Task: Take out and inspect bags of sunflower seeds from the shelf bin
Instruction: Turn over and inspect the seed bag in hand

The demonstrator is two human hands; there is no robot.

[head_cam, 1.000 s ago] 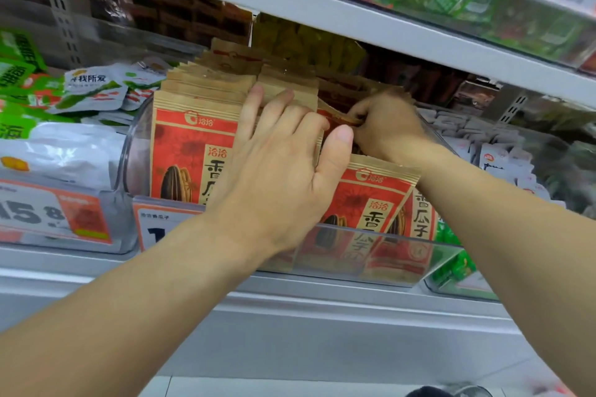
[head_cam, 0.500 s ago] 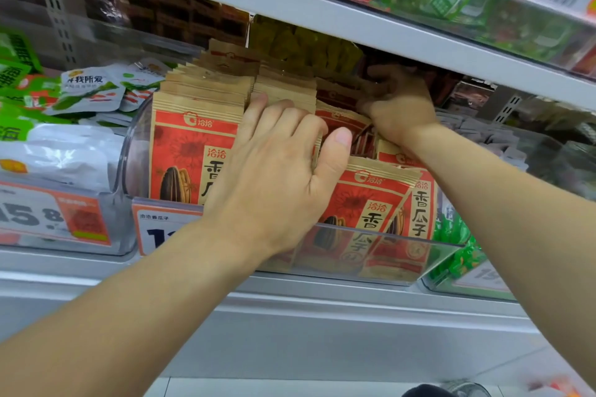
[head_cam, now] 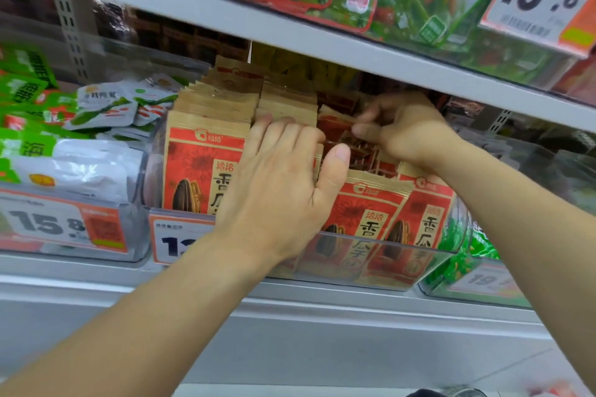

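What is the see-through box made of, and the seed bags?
The bin looks like clear, glossy plastic: the bags show through its front wall. The seed bags look like matte tan paper with red print, judging by their flat brown top edges, though a lining is possible.

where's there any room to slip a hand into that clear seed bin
Best gap: the dip behind the two front right bags, where the right hand already reaches under the upper shelf. The left side is crowded: bags stand packed front to back, and the left hand rests on that stack. The bare grey ledge below the clear bin could take a bag.
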